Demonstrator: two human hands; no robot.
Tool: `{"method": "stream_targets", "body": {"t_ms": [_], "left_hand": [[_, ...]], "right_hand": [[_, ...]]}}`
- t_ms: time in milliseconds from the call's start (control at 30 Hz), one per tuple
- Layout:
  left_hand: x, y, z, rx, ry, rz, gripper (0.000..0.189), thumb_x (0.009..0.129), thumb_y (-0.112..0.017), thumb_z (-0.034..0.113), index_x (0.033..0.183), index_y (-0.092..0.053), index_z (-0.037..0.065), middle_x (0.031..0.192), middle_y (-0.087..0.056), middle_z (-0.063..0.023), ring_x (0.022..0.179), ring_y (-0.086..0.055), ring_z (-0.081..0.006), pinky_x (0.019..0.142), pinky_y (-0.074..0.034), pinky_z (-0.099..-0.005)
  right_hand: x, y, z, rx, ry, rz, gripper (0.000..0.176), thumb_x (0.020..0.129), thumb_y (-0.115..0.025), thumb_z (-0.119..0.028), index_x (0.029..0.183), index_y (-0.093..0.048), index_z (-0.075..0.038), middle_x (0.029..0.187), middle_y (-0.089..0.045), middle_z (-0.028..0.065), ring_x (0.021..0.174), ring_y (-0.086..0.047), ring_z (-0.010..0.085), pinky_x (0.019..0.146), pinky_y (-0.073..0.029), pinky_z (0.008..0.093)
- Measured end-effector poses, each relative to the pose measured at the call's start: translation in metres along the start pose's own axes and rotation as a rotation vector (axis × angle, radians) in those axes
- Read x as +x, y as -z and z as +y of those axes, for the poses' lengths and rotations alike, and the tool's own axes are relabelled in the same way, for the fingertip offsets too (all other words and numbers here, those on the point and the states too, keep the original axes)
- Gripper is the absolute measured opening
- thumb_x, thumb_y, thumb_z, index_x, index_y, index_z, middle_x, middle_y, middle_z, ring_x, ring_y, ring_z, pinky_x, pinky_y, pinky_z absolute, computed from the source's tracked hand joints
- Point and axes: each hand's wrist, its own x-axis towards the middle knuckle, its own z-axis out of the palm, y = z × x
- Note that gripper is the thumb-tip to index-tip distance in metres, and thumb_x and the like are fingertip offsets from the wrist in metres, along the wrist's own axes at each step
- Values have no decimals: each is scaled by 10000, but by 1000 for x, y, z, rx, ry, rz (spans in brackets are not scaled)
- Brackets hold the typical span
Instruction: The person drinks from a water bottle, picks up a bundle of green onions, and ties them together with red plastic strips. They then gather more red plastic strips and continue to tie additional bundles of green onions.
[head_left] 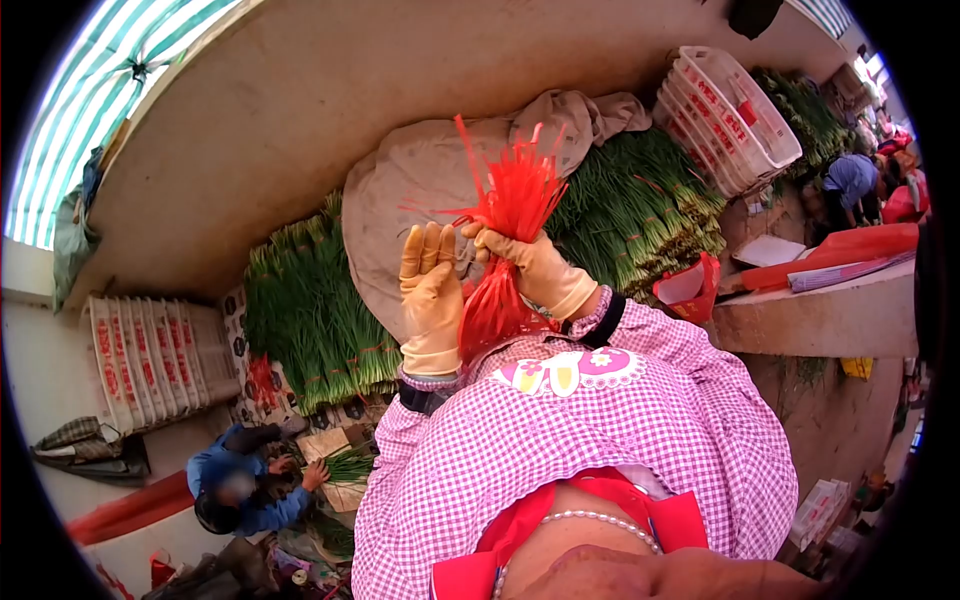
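Observation:
My right hand [540,272], in an orange-and-cream glove, is closed round the middle of a bundle of red plastic strips [525,190]. The strips fan out above the fist and hang below it in front of my checked apron. Beside it on the left, my left hand [432,305] is raised in a matching glove, its fingers stretched upward and apart from the bundle's upper end. Nothing shows in its palm. Behind the hands lies a grey-beige cloth [385,190], with bundled long green leafy stalks [310,310] on the left and more green bundles [640,205] on the right.
White plastic crates stand at the left [150,360] and the upper right [730,120]. A person in blue [255,485] handles green stalks at lower left; another person [852,190] bends at far right. A red bag [690,290] lies beside a ledge [820,320].

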Motion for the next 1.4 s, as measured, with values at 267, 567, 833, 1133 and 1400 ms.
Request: {"method": "stream_targets", "body": {"t_ms": [267,567,833,1133,1400], "left_hand": [[2,-15,-18,481,-160,11,482,925,-553,-20,1385,-430,60,1177,-623,-138,971,-634,-171,770,-525,-268],[-1,-25,-6,377,56,10,947,860,-699,103,1507,-7,93,1215,-562,-189,1030,-595,-198,888,-491,-308],[1,-20,0,613,313,-110,1007,851,-726,183,1504,31,61,1196,-572,-125,1090,-559,-193,951,-439,-309],[6,2,2,757,648,-322,876,749,-823,221,1409,-284,17,1130,-583,-59,969,-567,-144,849,-457,-274],[2,-6,-7,722,530,-306,919,744,-733,2,1475,-177,36,1051,-614,-60,896,-593,-162,804,-477,-289]], "right_hand": [[-4,-1,9,-69,-5,-33,200,909,-635,-134,1079,-622,-31,900,-642,6,785,-584,102,712,-482,232],[-6,1,11,-155,145,14,213,900,-650,-122,1088,-621,-27,948,-659,20,856,-612,116,762,-502,249],[-6,16,32,-280,355,-69,273,922,-561,-26,1195,-567,-29,1138,-620,54,1042,-556,138,884,-467,294],[-7,16,15,-549,334,-86,289,841,-650,-62,1119,-583,-23,1010,-630,32,912,-573,133,800,-485,311],[-4,30,21,-460,123,-19,290,811,-733,-107,1065,-616,-31,955,-651,21,855,-598,121,749,-508,290]]}}
